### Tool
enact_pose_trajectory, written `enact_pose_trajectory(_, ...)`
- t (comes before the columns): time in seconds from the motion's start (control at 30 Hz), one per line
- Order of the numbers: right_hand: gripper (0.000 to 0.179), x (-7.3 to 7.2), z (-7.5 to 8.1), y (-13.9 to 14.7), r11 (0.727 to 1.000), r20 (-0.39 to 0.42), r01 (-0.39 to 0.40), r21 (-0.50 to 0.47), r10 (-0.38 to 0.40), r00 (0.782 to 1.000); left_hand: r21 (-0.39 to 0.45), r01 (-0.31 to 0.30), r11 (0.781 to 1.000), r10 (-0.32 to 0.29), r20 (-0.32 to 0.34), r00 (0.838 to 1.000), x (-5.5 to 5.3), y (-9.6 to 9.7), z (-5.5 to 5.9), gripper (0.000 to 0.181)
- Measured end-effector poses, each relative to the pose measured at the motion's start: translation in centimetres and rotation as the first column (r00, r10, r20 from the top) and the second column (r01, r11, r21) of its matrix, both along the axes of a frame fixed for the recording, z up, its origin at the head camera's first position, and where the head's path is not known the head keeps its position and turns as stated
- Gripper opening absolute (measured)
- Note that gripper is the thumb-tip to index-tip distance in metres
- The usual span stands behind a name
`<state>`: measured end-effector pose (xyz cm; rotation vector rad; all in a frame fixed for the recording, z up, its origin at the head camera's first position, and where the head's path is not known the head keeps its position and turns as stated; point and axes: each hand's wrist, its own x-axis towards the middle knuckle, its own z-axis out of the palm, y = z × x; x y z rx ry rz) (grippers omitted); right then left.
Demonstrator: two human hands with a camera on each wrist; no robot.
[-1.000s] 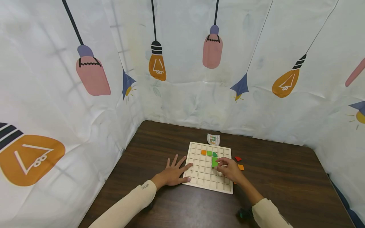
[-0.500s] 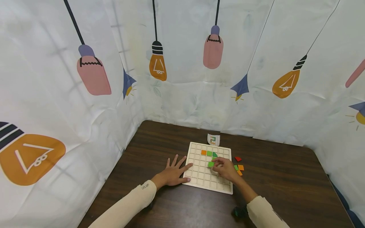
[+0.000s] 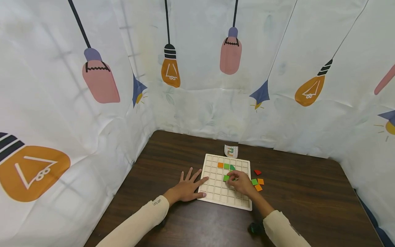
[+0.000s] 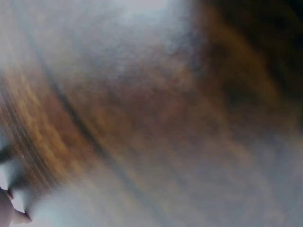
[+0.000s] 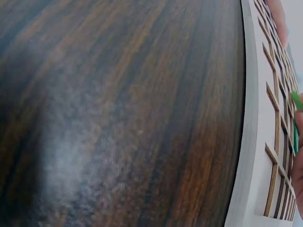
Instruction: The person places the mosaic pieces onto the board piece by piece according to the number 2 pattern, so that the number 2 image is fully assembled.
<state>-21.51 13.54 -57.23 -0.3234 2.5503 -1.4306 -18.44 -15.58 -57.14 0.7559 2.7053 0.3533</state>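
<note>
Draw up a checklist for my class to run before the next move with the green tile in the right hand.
1. Left hand on the cream square gridded board: ok, over its left edge.
2. Light-green square tile gripped: ok, right hand pinches it.
3. Tile seated flat in a cell: cannot tell, partly covered.
4. Small white paper card uncovered: ok.
5. Card's pattern readable: cannot tell, too small here.

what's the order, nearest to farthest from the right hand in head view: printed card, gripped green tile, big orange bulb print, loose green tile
1. Gripped green tile: in the right hand.
2. Loose green tile: on the table, right of the board.
3. Printed card: beyond the board's far edge.
4. Big orange bulb print: on the backdrop, far left.
</note>
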Motion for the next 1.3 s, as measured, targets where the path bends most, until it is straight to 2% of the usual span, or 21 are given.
enact_pose_trajectory(0.13, 0.019, -0.09, -0.06, -0.26, 0.999, 0.000, 0.024, 0.046, -0.024, 1.000, 0.005, 0.002, 1.000, -0.002, -0.001, 1.000, 0.04, -0.02, 0.10, 0.073)
enact_pose_trajectory(0.33, 0.019, -0.21, -0.01, -0.41, 0.996, -0.046, 0.025, 0.083, -0.021, 0.999, 0.001, 0.002, 1.000, -0.002, 0.006, 1.000, 0.12, -0.02, 0.44, 0.073)
enact_pose_trajectory(0.5, 0.019, -0.39, -0.05, -0.47, 0.996, -0.053, 0.019, 0.093, -0.014, 0.998, -0.012, 0.005, 1.000, -0.005, 0.002, 1.000, 0.12, 0.03, 0.38, 0.073)
enact_pose_trajectory(1.0, 0.019, -0.46, 0.26, -0.91, 0.994, -0.007, 0.028, 0.102, -0.027, 1.000, 0.007, -0.002, 1.000, 0.002, -0.001, 1.000, 0.09, 0.02, 0.31, 0.074)
enact_pose_trajectory(1.3, 0.016, -0.50, 0.08, -1.05, 0.990, -0.044, 0.026, 0.137, -0.020, 0.999, 0.003, 0.002, 1.000, -0.002, -0.006, 1.000, 0.09, 0.00, 0.23, 0.072)
